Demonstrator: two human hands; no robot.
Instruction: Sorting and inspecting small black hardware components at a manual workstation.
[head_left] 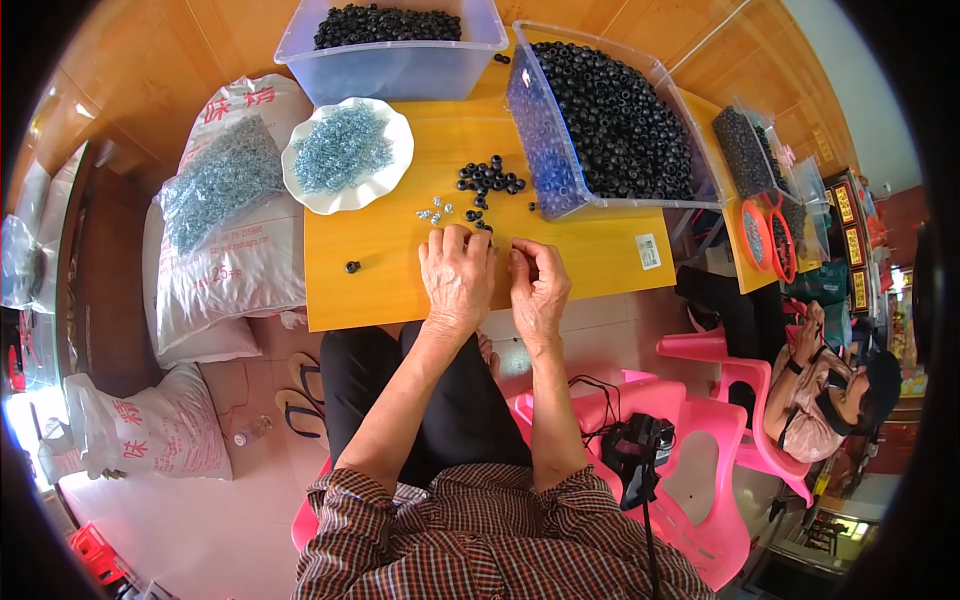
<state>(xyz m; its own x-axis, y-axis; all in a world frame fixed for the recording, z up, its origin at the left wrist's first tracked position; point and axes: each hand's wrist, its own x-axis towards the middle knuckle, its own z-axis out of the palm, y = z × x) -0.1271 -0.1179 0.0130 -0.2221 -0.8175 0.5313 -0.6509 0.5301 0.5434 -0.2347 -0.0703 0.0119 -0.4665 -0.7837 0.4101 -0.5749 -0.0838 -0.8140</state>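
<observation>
My left hand [457,275] is at the near side of the yellow table [390,270], its fingers bent and held together. The fingertips are beside a few black round pieces [490,178], some showing a hole. To its right my right hand [540,292] is closed, with thumb and forefinger pressed together. What either hand holds, if anything, is too small or hidden to make out. A few small silvery metal pieces [435,211] lie just beyond my left hand. One black round piece [352,267] sits alone to the left.
A scalloped white plate [400,165] bears a heap of silvery pieces. Two clear bins, one at the back [390,78] and one at the right [640,205], hold many black pieces. Sacks [230,265] stand at left. At right, a person [815,400] sits on a pink chair [735,375].
</observation>
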